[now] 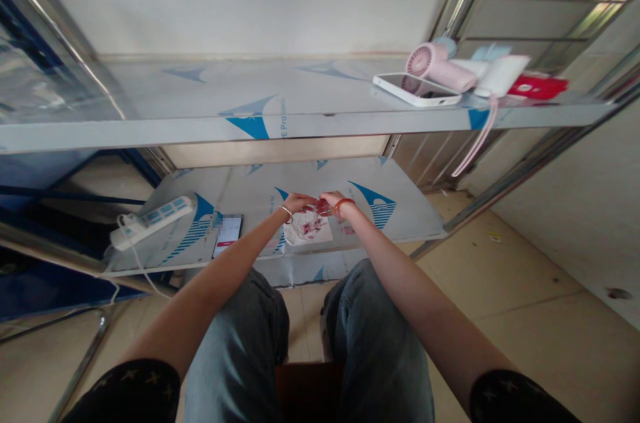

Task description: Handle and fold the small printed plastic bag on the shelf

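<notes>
Left hand: we see the left hand [300, 202] with its fingers drawn in narrow above the sheet's far edge; too small and blurred for us to tell what it pinches.
Right hand: the right hand [330, 202] is curled narrow, close beside the left; something reddish shows at its fingers, but we cannot tell whether it is held.
White sheet: we find the crumpled white sheet [294, 231] on the lower shelf [260, 193], just below our hands, its far edge partly hidden by them.
Red bits: the dark red bits [313, 226] lie on the sheet; we cannot make out what they are.
Dark phone: the dark phone [229, 234] lies left of the sheet, its screen partly blurred out and its lower edge near our left forearm.
Power strip: the white power strip [155, 220] lies at the shelf's left end, its cord running over the front edge.
Upper shelf: on the upper shelf [200, 96] we see a white-edged phone [417, 90], a pink fan [440, 68] and a red packet [539, 86], partly covered by a white object [501, 74].
</notes>
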`<control>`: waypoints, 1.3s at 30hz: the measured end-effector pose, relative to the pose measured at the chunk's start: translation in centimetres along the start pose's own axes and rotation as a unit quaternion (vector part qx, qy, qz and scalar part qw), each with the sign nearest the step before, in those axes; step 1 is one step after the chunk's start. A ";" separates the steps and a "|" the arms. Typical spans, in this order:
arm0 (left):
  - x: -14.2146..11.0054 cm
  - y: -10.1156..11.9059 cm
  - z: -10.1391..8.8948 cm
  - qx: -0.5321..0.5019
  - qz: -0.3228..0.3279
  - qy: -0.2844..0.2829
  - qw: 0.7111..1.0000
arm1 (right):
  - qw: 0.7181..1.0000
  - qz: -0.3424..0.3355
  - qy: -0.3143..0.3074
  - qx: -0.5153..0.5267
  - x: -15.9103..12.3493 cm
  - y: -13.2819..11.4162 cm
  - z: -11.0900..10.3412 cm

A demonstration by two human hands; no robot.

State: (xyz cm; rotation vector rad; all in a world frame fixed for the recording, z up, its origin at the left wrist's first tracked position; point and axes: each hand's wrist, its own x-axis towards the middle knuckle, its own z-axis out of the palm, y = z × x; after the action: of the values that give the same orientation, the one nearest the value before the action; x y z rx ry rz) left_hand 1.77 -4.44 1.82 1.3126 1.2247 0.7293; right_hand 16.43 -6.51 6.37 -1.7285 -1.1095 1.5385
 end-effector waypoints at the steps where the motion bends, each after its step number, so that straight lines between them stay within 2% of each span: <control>1: 0.0 0.0 0.0 -0.003 0.003 0.000 1.000 | 1.000 0.004 -0.003 0.008 -0.1 -0.1 0.0; 8: -0.3 -0.2 -0.2 0.006 0.024 -0.008 1.000 | 0.998 0.017 -0.021 0.049 0.6 0.5 0.0; 14: -0.1 -0.1 -0.2 0.008 0.032 -0.001 0.999 | 0.999 -0.013 -0.011 0.046 0.9 0.5 0.0; 19: 0.1 0.0 0.1 -0.030 0.024 0.012 0.999 | 0.998 0.007 -0.017 0.058 0.3 0.0 -0.1; 33: 0.5 -0.3 -0.3 -0.114 0.003 0.012 0.993 | 0.988 -0.048 -0.069 0.126 1.3 0.7 -0.1; 36: 0.3 -0.1 -0.2 -0.087 0.005 0.019 0.996 | 0.990 -0.047 -0.074 0.114 1.3 0.8 -0.1; 39: -0.1 0.5 0.0 -0.009 0.025 0.033 0.999 | 0.994 -0.037 -0.063 0.081 1.7 1.2 0.0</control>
State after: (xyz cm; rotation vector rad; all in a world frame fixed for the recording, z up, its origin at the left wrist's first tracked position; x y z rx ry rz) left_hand 1.86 -4.44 2.28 1.3165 1.2386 0.8228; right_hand 16.68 -5.62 4.46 -1.4841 -1.0653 1.6631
